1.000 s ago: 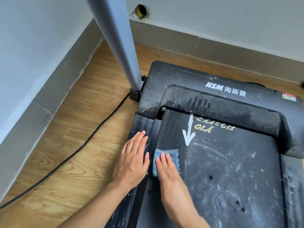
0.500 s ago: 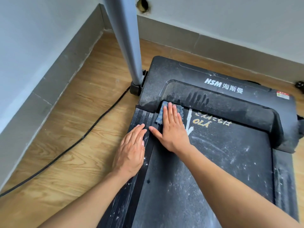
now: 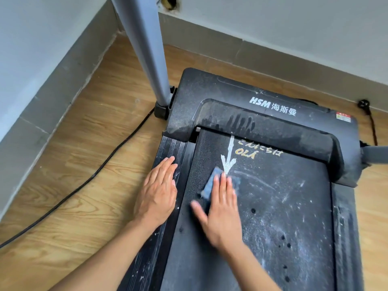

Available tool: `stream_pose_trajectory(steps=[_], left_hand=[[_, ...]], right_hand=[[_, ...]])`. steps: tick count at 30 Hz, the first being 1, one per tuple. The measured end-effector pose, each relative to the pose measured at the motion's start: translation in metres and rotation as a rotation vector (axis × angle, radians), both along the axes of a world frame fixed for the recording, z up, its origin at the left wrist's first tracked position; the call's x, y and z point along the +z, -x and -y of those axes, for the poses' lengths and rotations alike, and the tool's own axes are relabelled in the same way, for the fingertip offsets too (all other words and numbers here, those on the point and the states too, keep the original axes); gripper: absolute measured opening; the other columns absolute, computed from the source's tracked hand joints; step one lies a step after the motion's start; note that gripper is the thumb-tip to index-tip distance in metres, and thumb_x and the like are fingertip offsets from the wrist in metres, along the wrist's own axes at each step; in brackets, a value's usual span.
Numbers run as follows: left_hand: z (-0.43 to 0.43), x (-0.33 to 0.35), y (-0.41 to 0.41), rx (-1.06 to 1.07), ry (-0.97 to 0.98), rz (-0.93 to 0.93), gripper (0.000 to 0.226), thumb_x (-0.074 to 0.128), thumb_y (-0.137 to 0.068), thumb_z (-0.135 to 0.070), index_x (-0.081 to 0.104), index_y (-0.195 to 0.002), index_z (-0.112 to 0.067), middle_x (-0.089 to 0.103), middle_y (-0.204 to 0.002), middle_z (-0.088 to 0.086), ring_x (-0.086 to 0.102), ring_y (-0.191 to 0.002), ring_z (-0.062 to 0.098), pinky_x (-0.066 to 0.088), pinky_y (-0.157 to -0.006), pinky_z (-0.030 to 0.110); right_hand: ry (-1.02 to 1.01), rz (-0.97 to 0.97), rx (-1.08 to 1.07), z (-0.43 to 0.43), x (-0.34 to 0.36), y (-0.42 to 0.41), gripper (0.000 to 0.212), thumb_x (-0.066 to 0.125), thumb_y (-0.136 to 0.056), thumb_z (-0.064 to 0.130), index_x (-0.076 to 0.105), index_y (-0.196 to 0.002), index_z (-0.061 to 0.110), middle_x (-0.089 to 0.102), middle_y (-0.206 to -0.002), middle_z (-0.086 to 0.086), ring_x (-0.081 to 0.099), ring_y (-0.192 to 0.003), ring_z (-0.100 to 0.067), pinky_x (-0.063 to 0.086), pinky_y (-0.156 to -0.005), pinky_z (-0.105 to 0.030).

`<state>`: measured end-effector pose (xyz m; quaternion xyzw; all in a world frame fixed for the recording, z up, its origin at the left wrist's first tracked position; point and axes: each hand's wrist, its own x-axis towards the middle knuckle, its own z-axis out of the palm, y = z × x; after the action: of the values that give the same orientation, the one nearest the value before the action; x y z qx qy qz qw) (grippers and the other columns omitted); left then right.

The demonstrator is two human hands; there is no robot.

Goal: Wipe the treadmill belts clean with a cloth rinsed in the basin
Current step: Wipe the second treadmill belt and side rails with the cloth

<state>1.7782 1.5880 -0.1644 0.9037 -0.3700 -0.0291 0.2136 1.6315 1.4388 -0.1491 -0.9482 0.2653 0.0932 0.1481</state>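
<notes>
Both hands flat, fingers (image 3: 223,183) straight: right hand (image 3: 220,215) presses cloth (image 3: 210,184) onto belt (image 3: 283,206), left hand (image 3: 157,196) rests on side rail (image 3: 169,147).

The right hand (image 3: 222,208) lies on the cloth (image 3: 210,182) on the treadmill belt (image 3: 283,206); the left hand (image 3: 157,194) rests on the side rail (image 3: 168,148) left of it.

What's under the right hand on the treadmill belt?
A blue cloth lies flat on the belt under the right hand; the hand covers its near part.
</notes>
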Motion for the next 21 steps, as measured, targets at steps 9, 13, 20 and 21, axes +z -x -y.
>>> stream_pose_trajectory(steps=[9,13,20,21], left_hand=[[0.006,0.007,0.003,0.045,0.012,-0.011,0.049,0.041,-0.099,-0.019,0.055,-0.144,-0.008,0.045,-0.161,0.004,0.043,-0.148,0.023,0.030,-0.123,0.038],[0.028,0.009,0.015,0.086,-0.032,-0.018,0.054,0.041,-0.096,-0.023,0.053,-0.146,-0.007,0.043,-0.162,0.010,0.040,-0.150,0.029,0.030,-0.124,0.045],[0.048,0.001,0.029,-0.100,-0.175,0.074,0.059,0.034,-0.108,-0.032,0.034,-0.161,-0.007,0.018,-0.174,0.008,0.013,-0.162,0.023,0.019,-0.130,0.047],[0.048,0.001,0.029,-0.100,-0.189,0.082,0.059,0.034,-0.108,-0.032,0.032,-0.162,-0.007,0.016,-0.175,0.007,0.012,-0.162,0.023,0.018,-0.130,0.046]], right_hand=[[0.012,-0.057,0.043,0.053,0.006,0.001,0.106,0.023,-0.097,0.083,-0.012,-0.164,0.009,-0.020,-0.172,-0.010,-0.022,-0.159,-0.022,0.005,-0.131,-0.047],[-0.002,-0.095,0.063,-0.034,0.006,0.124,0.109,0.040,-0.094,0.081,0.015,-0.164,0.001,0.001,-0.174,-0.014,0.007,-0.161,-0.033,0.017,-0.124,-0.048],[0.010,-0.106,-0.093,0.058,-0.001,0.006,0.115,0.022,-0.090,0.089,-0.013,-0.164,0.008,-0.024,-0.171,-0.011,-0.027,-0.157,-0.025,-0.006,-0.130,-0.046],[-0.002,-0.101,-0.132,0.081,0.000,-0.021,0.116,0.024,-0.090,0.089,-0.013,-0.164,0.008,-0.023,-0.171,-0.011,-0.026,-0.157,-0.025,-0.006,-0.130,-0.047]])
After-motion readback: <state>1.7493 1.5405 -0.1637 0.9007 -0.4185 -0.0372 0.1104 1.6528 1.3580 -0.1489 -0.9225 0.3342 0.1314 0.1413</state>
